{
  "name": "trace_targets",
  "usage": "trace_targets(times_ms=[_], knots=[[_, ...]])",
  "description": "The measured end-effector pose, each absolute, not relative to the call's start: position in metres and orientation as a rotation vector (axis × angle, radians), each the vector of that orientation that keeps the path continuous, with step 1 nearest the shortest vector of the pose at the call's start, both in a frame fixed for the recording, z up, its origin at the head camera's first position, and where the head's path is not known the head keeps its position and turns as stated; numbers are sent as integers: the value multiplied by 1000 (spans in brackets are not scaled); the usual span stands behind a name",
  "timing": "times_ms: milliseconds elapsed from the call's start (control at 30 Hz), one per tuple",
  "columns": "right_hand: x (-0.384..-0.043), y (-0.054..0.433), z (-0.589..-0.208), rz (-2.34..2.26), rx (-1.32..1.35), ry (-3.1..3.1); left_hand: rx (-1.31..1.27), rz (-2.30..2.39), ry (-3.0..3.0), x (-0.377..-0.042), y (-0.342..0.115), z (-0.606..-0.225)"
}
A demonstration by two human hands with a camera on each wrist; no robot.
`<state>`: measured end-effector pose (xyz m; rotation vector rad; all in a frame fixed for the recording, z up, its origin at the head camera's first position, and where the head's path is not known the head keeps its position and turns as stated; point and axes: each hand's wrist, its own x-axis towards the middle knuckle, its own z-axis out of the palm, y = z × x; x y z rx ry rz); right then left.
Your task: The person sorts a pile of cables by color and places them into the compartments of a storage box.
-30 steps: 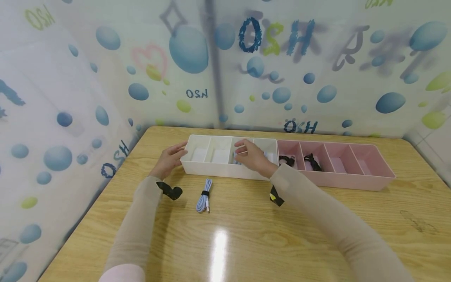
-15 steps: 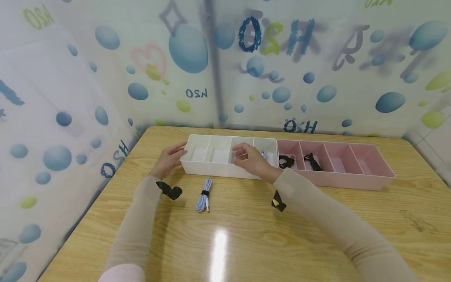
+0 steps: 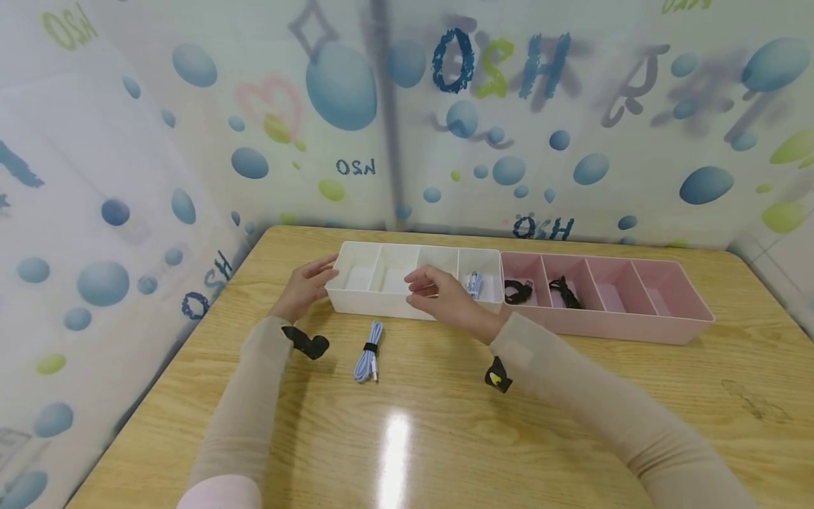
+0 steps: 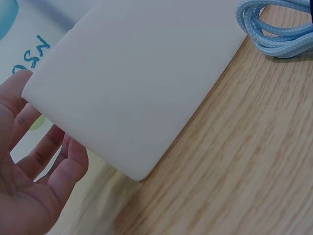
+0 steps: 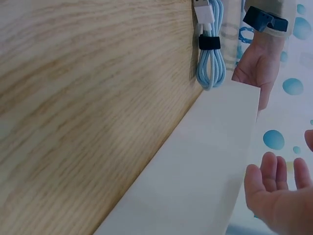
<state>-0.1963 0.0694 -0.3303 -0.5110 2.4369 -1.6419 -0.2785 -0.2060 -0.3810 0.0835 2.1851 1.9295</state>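
A white divided organizer box (image 3: pixel 365 302) stands toward the back of the table. My left hand (image 3: pixel 302 290) touches its left end, thumb by the top corner and fingers relaxed along the end wall in the left wrist view. Over the box's front rim hovers my right hand (image 3: pixel 445 297), fingers loosely bent and nothing in them. It partly hides the third compartment. A bundled light-blue cable (image 3: pixel 473 284) lies in the rightmost white compartment. Another light-blue cable (image 3: pixel 368 357), tied with a black strap, lies on the table in front; its white plug shows in the right wrist view.
A pink divided box (image 3: pixel 636 326) adjoins the white one on the right. Its two left compartments each hold a black cable, one coiled (image 3: pixel 518 291) and one bundled (image 3: pixel 564 291). A patterned wall covering (image 3: pixel 420 170) rises behind the wooden table (image 3: pixel 483 445).
My right hand has drawn left and slightly toward me from over the right part of the white box, uncovering the cable in its rightmost compartment. The left hand has stayed put.
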Motion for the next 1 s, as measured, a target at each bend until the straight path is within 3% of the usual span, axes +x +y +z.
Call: trace_targets(times_ms=[1000], knots=[[-182, 47, -363, -1594, -529, 2297, 79, 1940, 2123, -266, -199, -361]])
